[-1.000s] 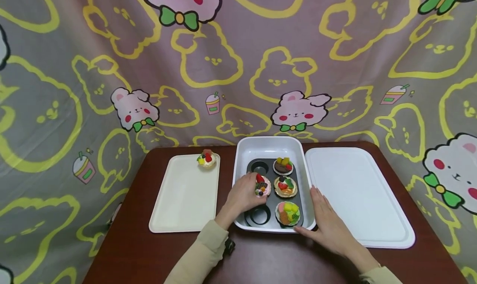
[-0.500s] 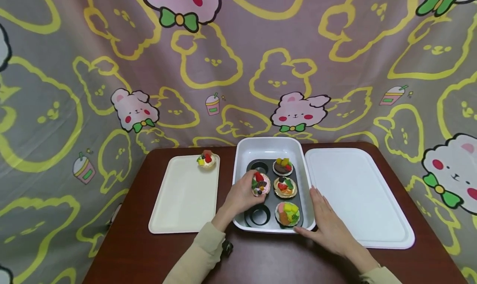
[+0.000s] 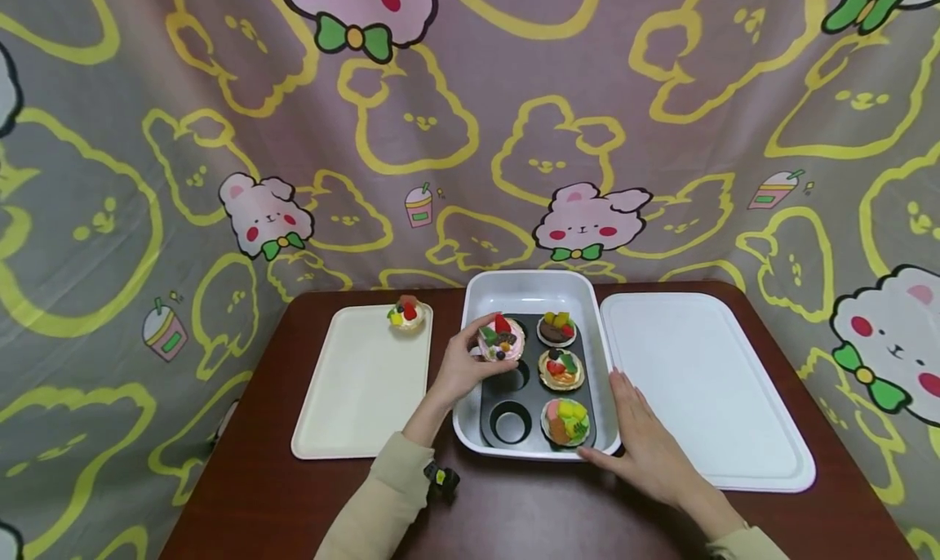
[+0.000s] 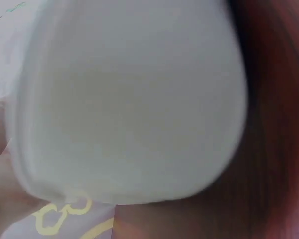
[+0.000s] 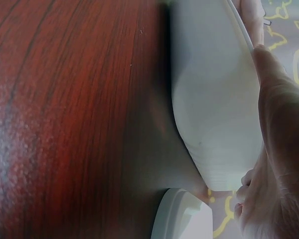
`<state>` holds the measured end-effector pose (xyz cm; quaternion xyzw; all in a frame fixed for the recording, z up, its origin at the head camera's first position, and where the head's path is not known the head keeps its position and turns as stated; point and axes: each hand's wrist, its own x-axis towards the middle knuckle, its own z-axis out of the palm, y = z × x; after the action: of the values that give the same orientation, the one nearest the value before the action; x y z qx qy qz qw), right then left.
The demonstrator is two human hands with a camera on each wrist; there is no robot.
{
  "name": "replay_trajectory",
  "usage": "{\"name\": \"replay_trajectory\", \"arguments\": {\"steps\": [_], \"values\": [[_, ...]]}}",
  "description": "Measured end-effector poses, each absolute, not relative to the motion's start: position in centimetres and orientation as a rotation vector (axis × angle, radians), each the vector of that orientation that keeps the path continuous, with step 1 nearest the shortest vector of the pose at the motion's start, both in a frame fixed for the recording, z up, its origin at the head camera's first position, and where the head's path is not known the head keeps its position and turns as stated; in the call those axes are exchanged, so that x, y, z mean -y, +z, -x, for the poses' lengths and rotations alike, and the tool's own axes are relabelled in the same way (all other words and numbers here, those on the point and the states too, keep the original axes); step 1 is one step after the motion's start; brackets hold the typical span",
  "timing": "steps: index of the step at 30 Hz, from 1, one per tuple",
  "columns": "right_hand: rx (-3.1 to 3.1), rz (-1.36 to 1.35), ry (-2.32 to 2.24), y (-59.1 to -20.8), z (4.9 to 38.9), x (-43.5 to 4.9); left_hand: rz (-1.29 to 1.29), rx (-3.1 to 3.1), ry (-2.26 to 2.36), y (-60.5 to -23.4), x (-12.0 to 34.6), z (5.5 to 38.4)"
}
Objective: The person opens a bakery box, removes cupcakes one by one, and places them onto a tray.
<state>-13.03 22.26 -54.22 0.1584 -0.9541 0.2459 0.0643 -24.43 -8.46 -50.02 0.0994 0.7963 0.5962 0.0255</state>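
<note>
My left hand (image 3: 466, 366) grips a pink-creamed fruit tart (image 3: 505, 341) by its edge, raised and tilted above the left column of a dark muffin tin (image 3: 534, 401). The tin lies inside a deep white pan (image 3: 525, 289). Its right column holds a chocolate tart (image 3: 556, 330), a strawberry-topped tart (image 3: 561, 370) and a yellow-green fruit tart (image 3: 565, 422). My right hand (image 3: 646, 442) rests with straight fingers against the pan's front right corner. In the left wrist view the pan's side (image 4: 139, 99) hides the tart.
A cream tray (image 3: 360, 397) on the left bears one fruit tart (image 3: 407, 315) at its far right corner. Right of the pan lies a white tray (image 3: 705, 380). All stand on a dark wooden table (image 3: 514, 511), with a patterned curtain (image 3: 470, 135) behind.
My left hand has lifted the pink-creamed tart out of the middle left cup and moved it up and left, uncovering that cup. My right hand stays at the pan corner.
</note>
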Motion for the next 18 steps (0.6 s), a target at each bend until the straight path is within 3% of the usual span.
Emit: {"name": "replay_trajectory", "arguments": {"steps": [6,18], "values": [[2.916,-0.455,0.764,-54.1,13.0,-22.3,-0.061,-2.245,2.01,-48.9,9.9,24.5],[2.932,-0.433,0.787,-53.9,13.0,-22.3,0.11,-2.236,2.051,-47.8,13.9,24.7]]}}
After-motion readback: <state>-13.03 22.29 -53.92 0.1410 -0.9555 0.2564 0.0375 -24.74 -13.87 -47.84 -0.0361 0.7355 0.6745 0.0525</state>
